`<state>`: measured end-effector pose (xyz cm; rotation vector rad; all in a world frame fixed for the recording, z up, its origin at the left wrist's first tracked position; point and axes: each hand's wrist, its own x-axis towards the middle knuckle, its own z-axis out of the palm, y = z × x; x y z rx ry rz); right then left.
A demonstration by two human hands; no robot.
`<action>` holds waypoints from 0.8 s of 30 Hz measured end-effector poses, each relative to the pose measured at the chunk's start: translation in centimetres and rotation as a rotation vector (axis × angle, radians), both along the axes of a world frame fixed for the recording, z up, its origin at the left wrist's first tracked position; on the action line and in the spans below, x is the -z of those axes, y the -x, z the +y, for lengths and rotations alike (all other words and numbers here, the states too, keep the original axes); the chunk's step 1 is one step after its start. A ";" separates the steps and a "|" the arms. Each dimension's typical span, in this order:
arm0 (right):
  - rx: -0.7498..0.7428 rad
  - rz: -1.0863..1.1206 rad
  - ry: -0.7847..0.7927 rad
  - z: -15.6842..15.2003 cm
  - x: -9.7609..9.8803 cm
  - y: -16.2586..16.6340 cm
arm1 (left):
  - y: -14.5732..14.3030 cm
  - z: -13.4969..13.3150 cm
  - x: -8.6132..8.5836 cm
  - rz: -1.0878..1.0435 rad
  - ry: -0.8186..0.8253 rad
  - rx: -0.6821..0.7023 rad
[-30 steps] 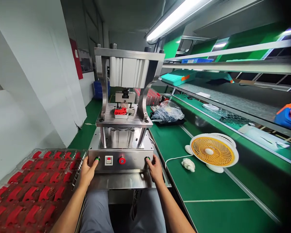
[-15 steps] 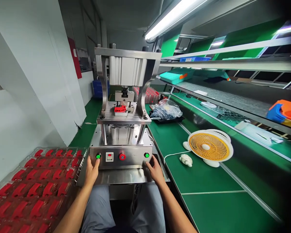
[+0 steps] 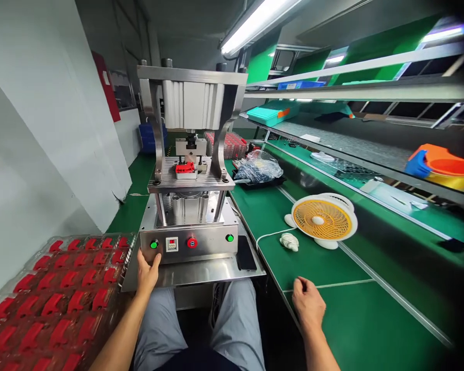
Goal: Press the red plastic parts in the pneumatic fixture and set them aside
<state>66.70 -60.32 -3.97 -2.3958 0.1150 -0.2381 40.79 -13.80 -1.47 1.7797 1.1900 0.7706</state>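
While the green tabletop (image 3: 355,314) stretches along the right, the heavy-looking steel press (image 3: 193,187) stands beside it, the left hand (image 3: 147,272) loosely spread against its lower left corner. The right hand (image 3: 308,303) curls over the tabletop, contents impossible to tell. Seated in the press, the red part (image 3: 184,168) looks light, stiff, smooth, best pinched by its ends

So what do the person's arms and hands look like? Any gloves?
No gloves: the left hand and right hand are bare. The forearms are bare too, with no sleeves, watch or bracelet showing.
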 end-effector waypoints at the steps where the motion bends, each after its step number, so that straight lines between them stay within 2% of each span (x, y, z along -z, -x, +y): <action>1: -0.023 0.029 0.041 0.4 -0.3 0.2 | -0.1 0.0 -0.1 0.004 0.004 0.005; 6: -0.116 0.186 0.278 2.8 -2.9 0.7 | -0.4 0.4 -0.4 0.038 0.026 0.000; 9: -0.142 0.212 0.353 3.0 -3.7 0.9 | -0.5 0.5 -0.8 0.046 0.017 0.015; 15: -0.189 0.189 0.373 2.5 -3.4 1.2 | -0.6 0.2 -1.1 0.069 0.048 0.013; 20: -0.211 0.207 0.356 2.1 -3.0 1.1 | -0.9 0.3 0.4 0.049 -0.006 -0.063; 24: -0.222 0.223 0.318 1.2 -1.6 0.8 | -1.0 0.2 1.4 0.005 -0.096 -0.095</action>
